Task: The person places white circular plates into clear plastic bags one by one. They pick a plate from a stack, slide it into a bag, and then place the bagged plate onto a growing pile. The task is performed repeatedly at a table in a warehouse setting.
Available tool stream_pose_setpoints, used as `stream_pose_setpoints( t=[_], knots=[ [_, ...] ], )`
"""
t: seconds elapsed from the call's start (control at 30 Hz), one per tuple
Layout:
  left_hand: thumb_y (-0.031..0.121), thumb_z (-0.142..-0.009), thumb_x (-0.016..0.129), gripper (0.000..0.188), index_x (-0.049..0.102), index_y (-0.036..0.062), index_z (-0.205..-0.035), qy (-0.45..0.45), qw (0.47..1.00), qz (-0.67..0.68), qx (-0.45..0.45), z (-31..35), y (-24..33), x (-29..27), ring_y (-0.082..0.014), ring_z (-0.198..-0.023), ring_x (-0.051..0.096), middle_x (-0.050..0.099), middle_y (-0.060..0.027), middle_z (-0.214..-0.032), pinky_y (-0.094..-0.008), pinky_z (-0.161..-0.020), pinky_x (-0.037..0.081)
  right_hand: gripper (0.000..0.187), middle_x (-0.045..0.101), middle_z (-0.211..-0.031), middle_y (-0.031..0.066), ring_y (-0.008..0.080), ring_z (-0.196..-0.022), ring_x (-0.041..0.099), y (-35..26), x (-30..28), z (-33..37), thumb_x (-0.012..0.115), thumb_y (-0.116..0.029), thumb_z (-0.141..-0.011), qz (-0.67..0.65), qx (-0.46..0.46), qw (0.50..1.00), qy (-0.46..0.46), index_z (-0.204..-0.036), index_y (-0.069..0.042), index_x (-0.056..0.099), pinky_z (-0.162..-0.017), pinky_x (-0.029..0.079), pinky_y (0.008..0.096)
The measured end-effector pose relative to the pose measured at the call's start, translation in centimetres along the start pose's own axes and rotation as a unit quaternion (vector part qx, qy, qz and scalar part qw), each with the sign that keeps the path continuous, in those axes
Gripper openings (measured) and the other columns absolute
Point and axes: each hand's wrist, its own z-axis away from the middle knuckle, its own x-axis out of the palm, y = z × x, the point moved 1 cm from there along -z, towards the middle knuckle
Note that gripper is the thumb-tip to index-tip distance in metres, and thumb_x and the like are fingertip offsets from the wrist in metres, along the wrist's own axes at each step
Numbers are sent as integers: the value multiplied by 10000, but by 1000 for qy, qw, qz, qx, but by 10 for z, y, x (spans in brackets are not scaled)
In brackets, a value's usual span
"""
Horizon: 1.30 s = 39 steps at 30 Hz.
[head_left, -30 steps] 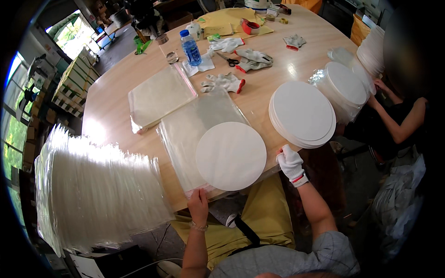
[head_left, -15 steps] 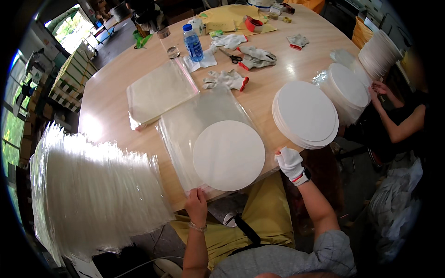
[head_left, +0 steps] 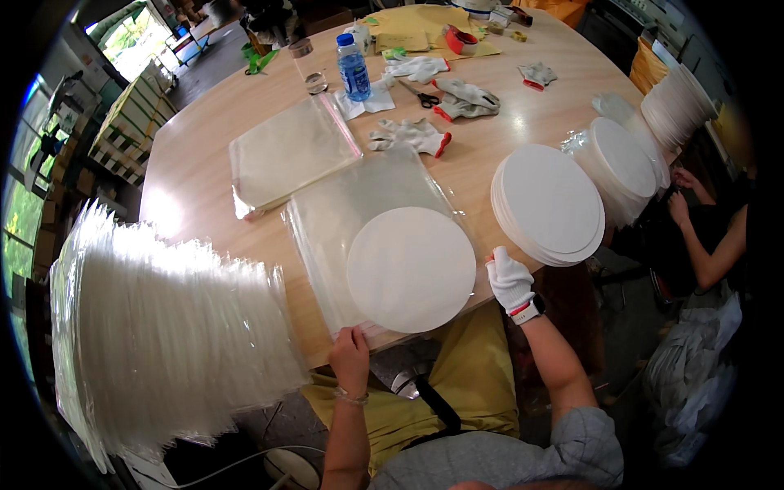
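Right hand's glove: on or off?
On: the white glove covers most of the right hand, with red trim at the wrist.

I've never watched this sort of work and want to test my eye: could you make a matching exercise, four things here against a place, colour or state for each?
1. Left hand
2. Right hand
3. Bottle
4. Scissors

A. Black-handled
B. Bare, at the near edge of the clear bags under the white disc
C. Blue-capped, standing upright
D. In a white glove

Pairs: 1-B; 2-D; 3-C; 4-A
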Motion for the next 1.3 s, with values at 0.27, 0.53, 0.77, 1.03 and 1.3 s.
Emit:
stream_pose_setpoints(
  t=[0.27, 0.53, 0.77, 1.03, 1.3],
  knots=[
    [235, -867, 549, 213, 537, 44, -772, -62, 996, -39, -44, -11, -3, 0, -351, -623, 562, 575, -152, -659, -439, -564, 446, 190, 601, -650, 114, 311, -541, 589, -8, -4, -4, 523, -261, -857, 76, 22, 994, -74, -845, -90, 442, -469, 431, 454],
    [379, -835, 569, 517, 464, 71, -1238, -87, 952, -129, 263, -7, 44, 1, -358, -1228, 371, 390, -174, -1344, -569, -885, 347, 338, 487, -1233, 93, 286, -1176, 425, -44, -43, 14, 636, -242, -723, -18, -306, 951, 36, -1004, -66, 570, -979, 306, 519],
    [266, -818, 629, 454, 492, 32, -1183, -39, 975, 113, 189, 69, 6, 17, -331, -1127, 474, 525, -157, -1162, -450, -899, 394, 399, 457, -1295, 73, 271, -1239, 380, -31, -40, 41, 651, -283, -714, -11, -308, 949, -65, -1039, -61, 589, -967, 284, 588],
    [201, -917, 532, 256, 509, 29, -1106, -203, 575, 720, -331, 90, 47, 77, -195, -949, 595, 591, -78, -1052, -304, -750, 507, 212, 577, -1079, 101, 310, -1009, 520, -20, -52, 54, 640, -131, -710, -141, -282, 949, 23, -908, -63, 604, -873, 402, 455],
    [188, -887, 578, 255, 568, -14, -1042, -186, 719, 645, -181, 56, 77, 7, -147, -807, 610, 638, -67, -922, -264, -695, 504, 472, 551, -894, -1, 89, -712, 523, 37, -11, 71, 478, -98, -844, -532, 170, 820, -125, -1312, -65, 433, -677, 452, 223]
  ],
)
